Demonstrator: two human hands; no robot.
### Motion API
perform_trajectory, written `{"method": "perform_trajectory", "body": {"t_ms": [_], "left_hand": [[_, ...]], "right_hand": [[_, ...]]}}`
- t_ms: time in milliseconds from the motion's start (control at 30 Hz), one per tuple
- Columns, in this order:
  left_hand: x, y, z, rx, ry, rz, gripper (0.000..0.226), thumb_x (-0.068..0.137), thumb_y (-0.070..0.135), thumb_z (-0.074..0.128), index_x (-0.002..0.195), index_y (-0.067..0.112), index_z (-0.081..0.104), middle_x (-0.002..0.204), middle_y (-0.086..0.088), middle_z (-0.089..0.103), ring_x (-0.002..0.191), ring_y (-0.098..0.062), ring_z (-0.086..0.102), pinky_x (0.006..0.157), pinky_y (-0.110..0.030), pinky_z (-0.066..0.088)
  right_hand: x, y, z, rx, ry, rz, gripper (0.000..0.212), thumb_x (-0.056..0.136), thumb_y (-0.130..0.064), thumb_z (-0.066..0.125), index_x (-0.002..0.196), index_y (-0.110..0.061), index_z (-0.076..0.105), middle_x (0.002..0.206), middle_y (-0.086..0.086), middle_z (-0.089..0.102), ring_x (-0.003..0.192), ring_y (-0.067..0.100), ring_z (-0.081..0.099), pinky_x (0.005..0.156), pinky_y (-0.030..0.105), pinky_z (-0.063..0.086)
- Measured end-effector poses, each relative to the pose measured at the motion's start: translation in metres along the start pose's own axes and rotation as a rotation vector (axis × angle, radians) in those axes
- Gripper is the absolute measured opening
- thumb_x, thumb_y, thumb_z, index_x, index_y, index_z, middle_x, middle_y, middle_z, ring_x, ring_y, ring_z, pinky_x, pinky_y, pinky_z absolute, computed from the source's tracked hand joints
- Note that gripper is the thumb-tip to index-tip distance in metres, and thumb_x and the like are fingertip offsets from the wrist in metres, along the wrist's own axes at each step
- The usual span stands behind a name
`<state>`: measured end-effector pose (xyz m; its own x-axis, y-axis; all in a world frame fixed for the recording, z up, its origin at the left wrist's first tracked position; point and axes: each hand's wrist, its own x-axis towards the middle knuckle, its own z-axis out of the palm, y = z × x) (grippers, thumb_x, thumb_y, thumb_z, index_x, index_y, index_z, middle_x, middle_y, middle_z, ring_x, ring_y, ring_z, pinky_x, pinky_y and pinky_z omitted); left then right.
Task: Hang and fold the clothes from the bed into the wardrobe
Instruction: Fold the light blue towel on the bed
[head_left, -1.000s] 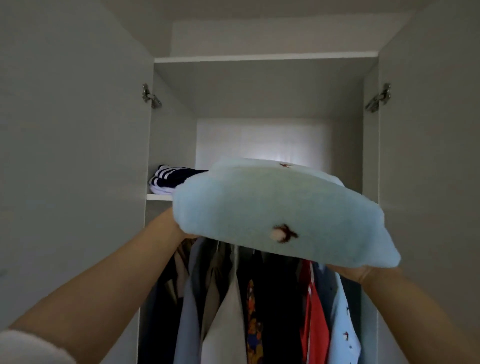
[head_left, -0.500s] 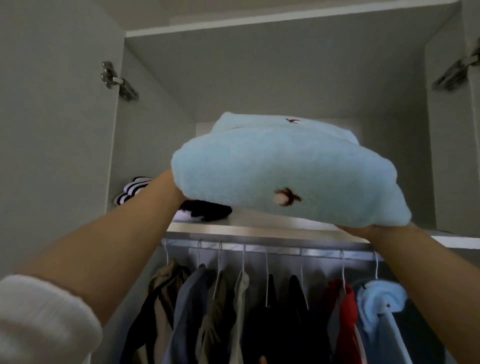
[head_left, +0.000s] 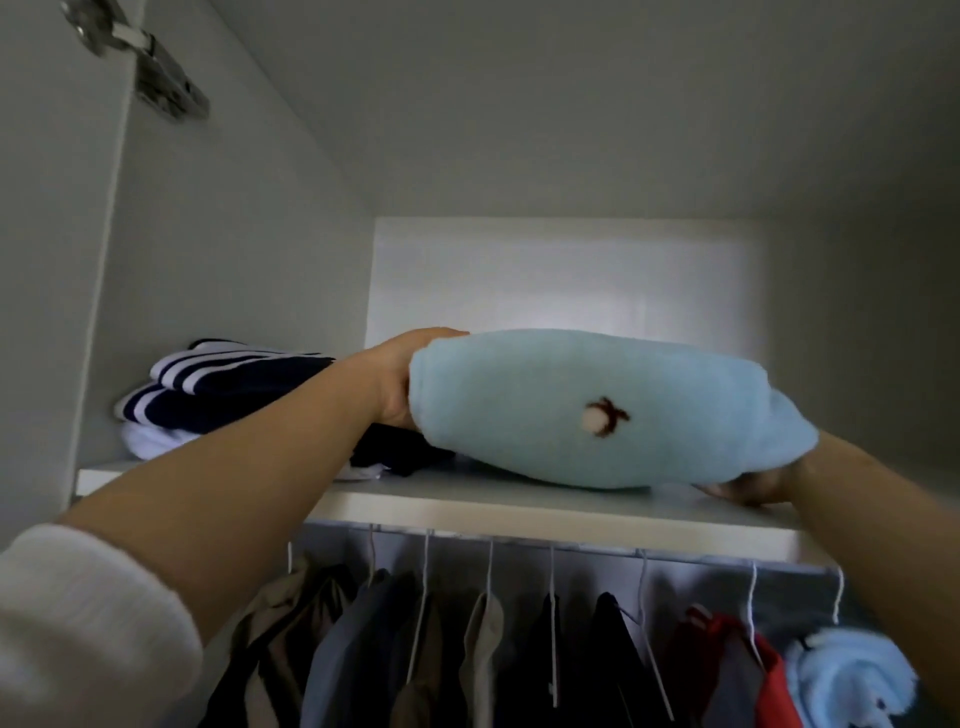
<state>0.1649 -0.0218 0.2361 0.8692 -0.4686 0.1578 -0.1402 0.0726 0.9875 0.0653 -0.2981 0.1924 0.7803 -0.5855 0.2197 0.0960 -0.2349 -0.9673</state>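
A folded light-blue fleece garment (head_left: 582, 410) with a small dark embroidered mark lies on the white upper shelf (head_left: 467, 506) of the wardrobe. My left hand (head_left: 400, 374) grips its left end, thumb on top. My right hand (head_left: 753, 483) is under its right end, flat against the shelf, with its fingers mostly hidden by the fleece. To the left on the same shelf sits a folded navy-and-white striped stack (head_left: 223, 395), touching my left forearm.
Below the shelf a rail holds several hung garments on white hangers (head_left: 488, 587): beige, grey, black, red (head_left: 748, 670) and a light-blue fleece (head_left: 852, 675) at far right. The open left door with its metal hinge (head_left: 150, 67) stands at upper left.
The blue fleece has gone from being held up in front of the wardrobe to resting on the upper shelf, pushed in beside the striped stack. My view has moved closer.
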Motion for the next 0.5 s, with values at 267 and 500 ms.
{"method": "perform_trajectory", "body": {"t_ms": [267, 500], "left_hand": [[-0.026, 0.011, 0.018, 0.259, 0.208, 0.079, 0.03, 0.092, 0.028, 0.053, 0.116, 0.011, 0.059, 0.094, -0.007, 0.072, 0.079, -0.021, 0.064, 0.074, -0.029, 0.046], [-0.062, -0.009, 0.083, 1.25, 0.413, 0.767, 0.045, 0.094, 0.049, 0.037, 0.131, 0.028, 0.049, 0.134, 0.004, 0.051, 0.122, -0.017, 0.046, 0.101, -0.037, 0.032]], "right_hand": [[-0.017, -0.006, -0.018, 0.262, 0.098, -0.048, 0.029, 0.09, -0.023, 0.05, 0.112, -0.006, 0.059, 0.11, 0.014, 0.059, 0.101, 0.033, 0.058, 0.082, 0.034, 0.045], [-0.061, -0.009, -0.019, 0.246, -0.006, -0.387, 0.01, 0.085, -0.027, 0.06, 0.078, -0.024, 0.066, 0.075, -0.011, 0.061, 0.072, 0.011, 0.055, 0.06, 0.027, 0.044]]}}
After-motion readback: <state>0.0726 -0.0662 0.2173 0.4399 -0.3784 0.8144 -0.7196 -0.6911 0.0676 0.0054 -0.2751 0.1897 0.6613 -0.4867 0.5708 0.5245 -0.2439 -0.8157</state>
